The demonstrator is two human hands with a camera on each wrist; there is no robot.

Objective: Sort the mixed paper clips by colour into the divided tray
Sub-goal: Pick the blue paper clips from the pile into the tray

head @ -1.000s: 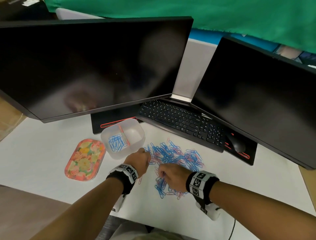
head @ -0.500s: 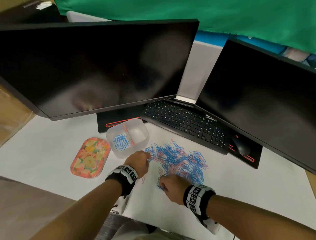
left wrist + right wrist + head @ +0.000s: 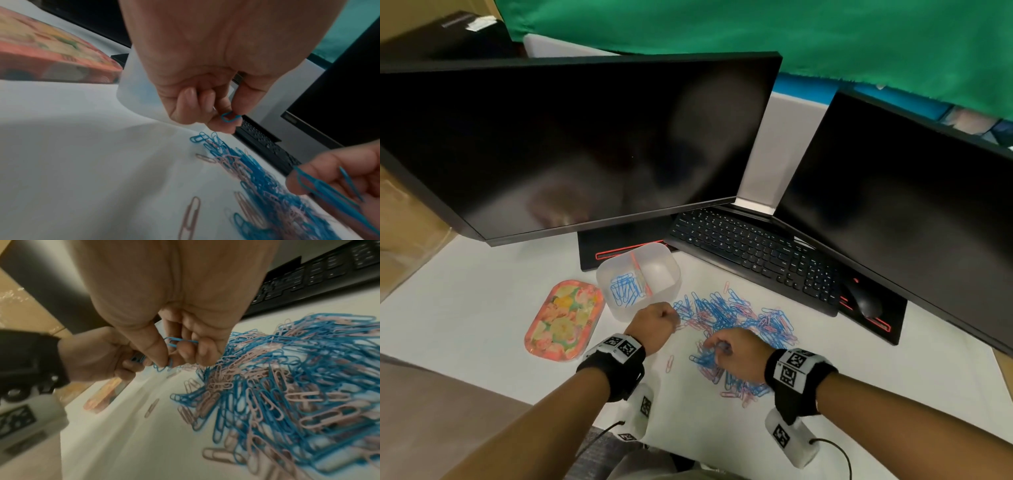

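Note:
A heap of blue and pink paper clips (image 3: 736, 329) (image 3: 287, 386) lies on the white desk. The clear divided tray (image 3: 671, 270) stands behind its left end, with blue clips (image 3: 624, 289) in the left compartment; the right one looks bare. My left hand (image 3: 654, 323) (image 3: 226, 116) hovers between tray and heap, its curled fingers pinching blue clips (image 3: 229, 117). My right hand (image 3: 732, 353) (image 3: 170, 360) sits over the heap's near part and pinches several blue clips (image 3: 176, 344) between thumb and fingers.
A floral tray lid (image 3: 565, 320) lies left of the tray. A black keyboard (image 3: 753, 257) and mouse (image 3: 863, 301) sit behind the heap under two dark monitors (image 3: 571, 144). One pink clip (image 3: 669, 364) lies alone near the front.
My right hand has drawn back toward me off the heap with blue clips pinched. The left hand has stayed by the tray. The head view has tilted up a little.

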